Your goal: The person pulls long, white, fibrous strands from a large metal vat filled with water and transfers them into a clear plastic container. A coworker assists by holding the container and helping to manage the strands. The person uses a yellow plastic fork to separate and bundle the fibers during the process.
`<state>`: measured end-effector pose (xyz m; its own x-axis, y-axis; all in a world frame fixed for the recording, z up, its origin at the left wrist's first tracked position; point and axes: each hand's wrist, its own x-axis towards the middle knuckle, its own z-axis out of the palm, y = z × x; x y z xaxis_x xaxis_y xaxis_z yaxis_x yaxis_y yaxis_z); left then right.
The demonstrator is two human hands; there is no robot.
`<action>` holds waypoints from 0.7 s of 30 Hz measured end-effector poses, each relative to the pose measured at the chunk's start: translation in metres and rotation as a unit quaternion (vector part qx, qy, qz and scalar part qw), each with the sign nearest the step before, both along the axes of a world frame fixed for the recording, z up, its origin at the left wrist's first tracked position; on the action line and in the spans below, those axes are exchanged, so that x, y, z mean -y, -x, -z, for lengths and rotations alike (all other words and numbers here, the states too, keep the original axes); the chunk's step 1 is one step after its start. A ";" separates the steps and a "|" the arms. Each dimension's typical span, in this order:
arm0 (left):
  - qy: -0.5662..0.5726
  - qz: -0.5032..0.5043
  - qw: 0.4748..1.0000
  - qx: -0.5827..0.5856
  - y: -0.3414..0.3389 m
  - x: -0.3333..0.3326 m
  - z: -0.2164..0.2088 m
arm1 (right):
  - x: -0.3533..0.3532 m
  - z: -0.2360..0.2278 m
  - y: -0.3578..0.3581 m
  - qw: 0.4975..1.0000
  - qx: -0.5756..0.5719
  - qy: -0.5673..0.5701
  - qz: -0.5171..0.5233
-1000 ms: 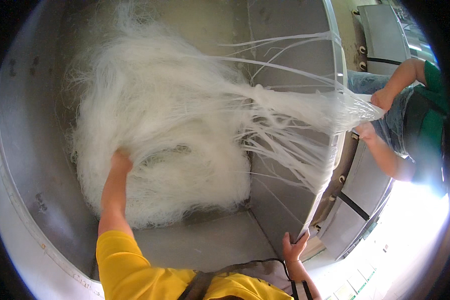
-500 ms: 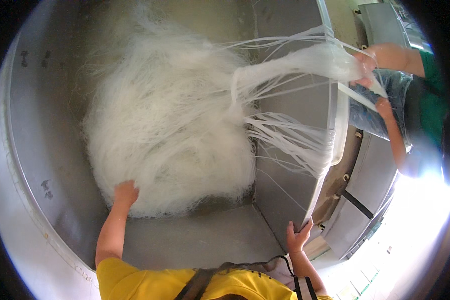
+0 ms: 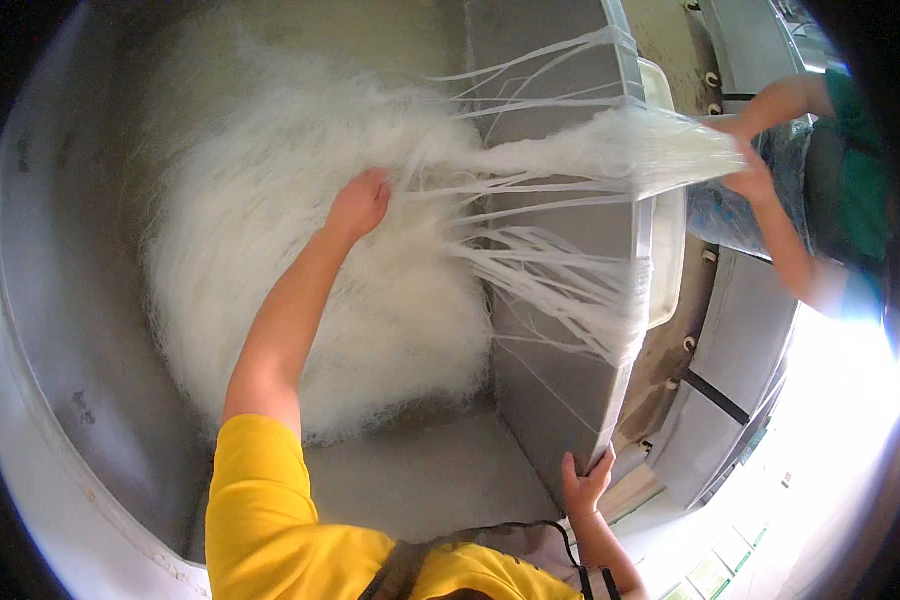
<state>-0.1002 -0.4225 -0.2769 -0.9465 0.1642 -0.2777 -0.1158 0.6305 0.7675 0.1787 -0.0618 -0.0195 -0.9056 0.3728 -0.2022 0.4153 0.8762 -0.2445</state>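
Observation:
A large heap of fine, tangled white strands (image 3: 300, 260) lies in a deep grey metal tank (image 3: 400, 480). My left hand (image 3: 360, 203) reaches over the middle of the heap, fingers curled closed on some strands near where they bunch together. My right hand (image 3: 587, 486) grips the tank's right rim at its near corner, thumb inside. Flat white bundles (image 3: 560, 275) run from the heap up over that rim. Beyond it, a co-worker's hands (image 3: 745, 160) hold a thick bundle of white strands (image 3: 660, 150) stretched across the rim.
Outside the right rim sits a pale plastic tray (image 3: 667, 270). The co-worker, in a green top (image 3: 855, 180) and a shiny apron, stands past it. Grey metal panels (image 3: 735, 340) line the area behind the tray. Bright light washes out the lower right.
My left hand has moved from the near left edge of the heap up and right to its middle. My right hand stays on the rim. The co-worker's hands have drawn together on the thick bundle.

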 end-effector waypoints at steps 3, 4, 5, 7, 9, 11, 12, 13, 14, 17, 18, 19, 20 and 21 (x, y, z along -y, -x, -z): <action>-0.015 0.032 0.996 -0.080 0.015 0.004 0.059 | 0.002 -0.002 0.000 1.000 0.012 -0.003 0.015; -0.015 0.028 0.989 -0.144 0.023 0.009 0.076 | 0.004 -0.003 0.001 1.000 0.011 -0.006 0.014; 0.028 0.008 0.997 -0.075 0.038 0.020 0.086 | 0.004 -0.002 -0.002 1.000 0.012 -0.010 0.015; 0.110 -0.036 0.991 0.068 0.058 0.038 0.098 | -0.006 0.003 -0.013 1.000 0.012 -0.015 0.023; 0.198 -0.062 0.975 0.076 0.087 0.097 0.089 | -0.005 -0.002 -0.014 0.999 0.018 -0.012 0.031; 0.320 -0.138 0.934 0.071 0.108 0.186 0.087 | 0.003 -0.004 -0.008 0.999 0.025 -0.044 0.012; 0.424 -0.216 0.878 0.047 0.084 0.314 0.090 | -0.003 -0.002 0.003 0.999 0.015 -0.016 -0.026; 0.199 -0.416 0.885 0.068 0.088 0.333 0.070 | -0.003 -0.001 -0.003 0.999 0.018 -0.030 -0.016; -0.021 -0.532 0.845 0.052 0.085 0.368 0.039 | -0.003 -0.002 -0.010 0.999 0.013 -0.037 -0.013; -0.211 -0.677 0.704 -0.044 0.039 0.459 -0.052 | 0.006 -0.006 -0.001 1.000 0.014 -0.028 -0.005; -0.187 -0.654 0.732 0.024 0.020 0.456 -0.064 | 0.005 -0.005 -0.003 0.999 0.019 -0.037 0.008; -0.164 -0.629 0.754 0.092 0.000 0.453 -0.076 | 0.001 -0.003 -0.004 0.999 0.015 -0.035 0.002; -0.139 -0.600 0.772 0.158 -0.015 0.452 -0.087 | -0.002 -0.002 -0.005 0.999 0.012 -0.032 -0.004; -0.063 -0.572 0.797 0.183 -0.037 0.450 -0.081 | -0.004 0.000 -0.005 1.000 0.007 -0.026 -0.014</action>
